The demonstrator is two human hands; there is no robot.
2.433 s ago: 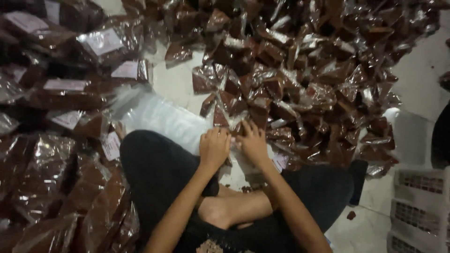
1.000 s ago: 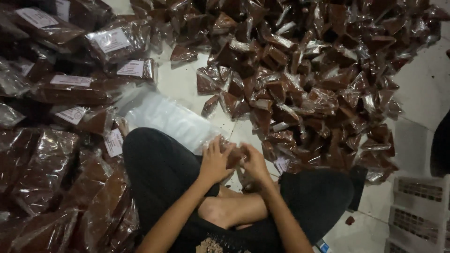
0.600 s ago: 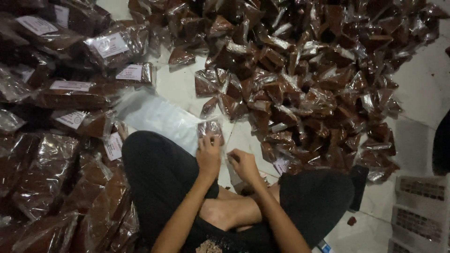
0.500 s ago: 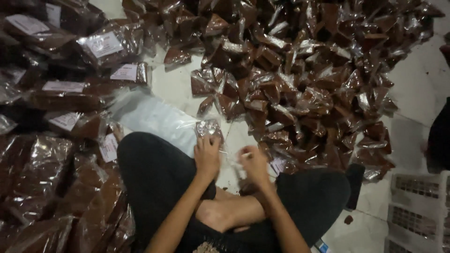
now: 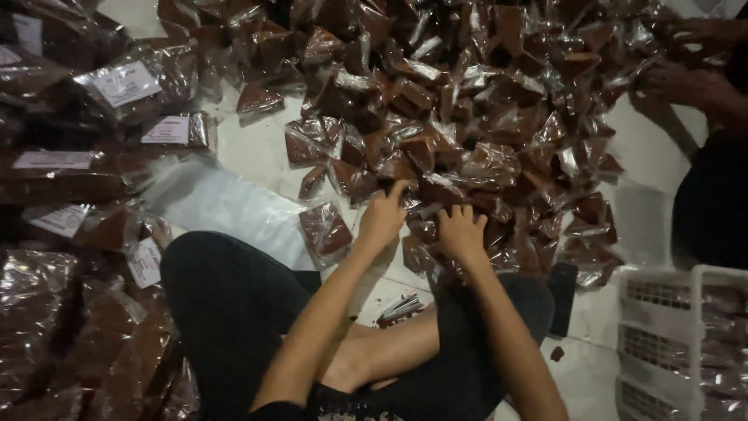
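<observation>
I sit cross-legged on a white floor in front of a big heap of small clear packets (image 5: 467, 117), each holding a brown wedge. My left hand (image 5: 382, 217) stretches to the heap's near edge, fingers apart, fingertips on a packet. My right hand (image 5: 460, 231) lies beside it on the heap with fingers curled down over packets; whether it grips one is hidden. A single small packet (image 5: 326, 228) lies on the floor just left of my left hand, by my knee.
A flat stack of empty clear bags (image 5: 226, 204) lies left of my knee. Large filled bags with white labels (image 5: 125, 86) are piled along the left. A white slotted crate (image 5: 686, 335) stands at the lower right. Another person (image 5: 713, 195) sits at the right, a hand (image 5: 674, 78) in the heap.
Both hands have moved forward from above my lap to the heap's edge. The packet my left hand held up now lies on the floor by my knee.
</observation>
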